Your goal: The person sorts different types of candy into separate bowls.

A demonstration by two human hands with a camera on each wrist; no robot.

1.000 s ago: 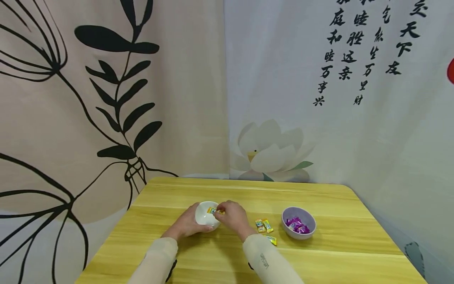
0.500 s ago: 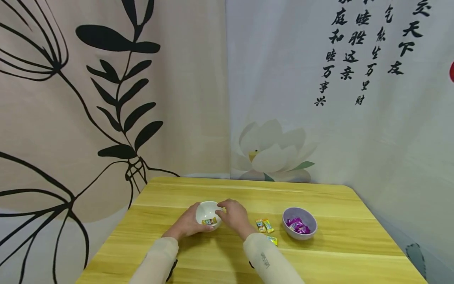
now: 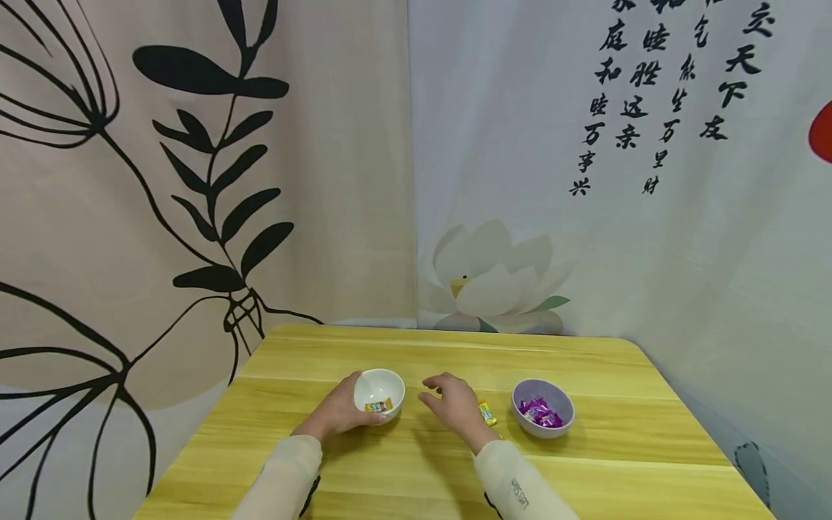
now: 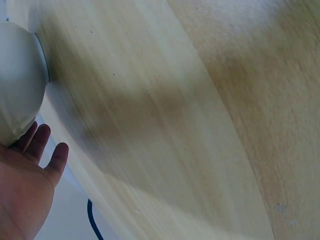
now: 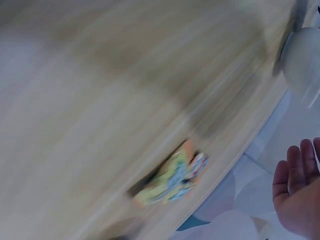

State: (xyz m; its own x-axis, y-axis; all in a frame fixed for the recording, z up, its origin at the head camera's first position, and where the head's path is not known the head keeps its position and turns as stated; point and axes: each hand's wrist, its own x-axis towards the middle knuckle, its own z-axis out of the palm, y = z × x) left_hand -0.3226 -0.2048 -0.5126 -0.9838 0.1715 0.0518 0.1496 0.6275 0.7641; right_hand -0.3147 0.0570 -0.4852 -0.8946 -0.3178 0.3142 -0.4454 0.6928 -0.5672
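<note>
From here I'd call the work partly done: one yellow-wrapped sweet [image 3: 378, 406] lies low inside the white bowl [image 3: 377, 386], and a cluster of purple sweets [image 3: 541, 413] sits in the lavender bowl [image 3: 542, 432] off to the person's right, so the purple side looks finished to me. What seems left is the loose yellow sweets [image 3: 487, 413] on the wooden table [image 3: 390, 480], between the right wrist and the lavender bowl. The left hand [image 3: 342, 408] has its fingers and thumb bent round the white bowl's side, keeping hold of it; the right hand [image 3: 453, 404] hangs between the two bowls, thumb and fingers parted and gently bent, with nothing in them. Counting up: two bowls, two hands, one yellow sweet in the white bowl. The loose ones are harder — one shows plainly, a sliver of another peeks out near the right sleeve [image 3: 523, 484], and the blurred right wrist view has what looks like two packets touching or overlapping — so at least two, perhaps three. The purple ones lie heaped together; several, but I can't give an honest number.
</note>
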